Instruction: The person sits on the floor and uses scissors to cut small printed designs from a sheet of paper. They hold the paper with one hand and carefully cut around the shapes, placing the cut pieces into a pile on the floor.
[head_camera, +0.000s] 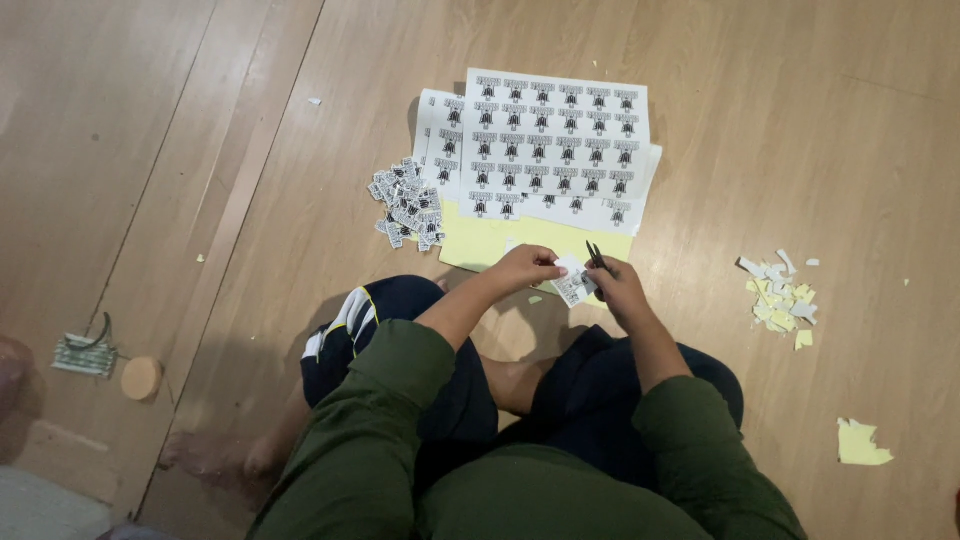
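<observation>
White sticker sheets (556, 140) with black repeated motifs, pale yellow backing paper (500, 240), olive-green sleeves (385, 420).

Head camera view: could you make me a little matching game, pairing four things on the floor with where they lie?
Things:
1. Printed sheets
2. Pile of cut labels
3. Heap of scraps
4. Round wooden disc

Places:
A. Far left, beside a small grey-green bundle
B. Right of the hands
C. Straight ahead of the person, on a yellow sheet
D. Left of the printed sheets, touching their edge

Pairs: 1-C, 2-D, 3-B, 4-A

The left hand pinches a small label; the right hand holds scissors.
</observation>
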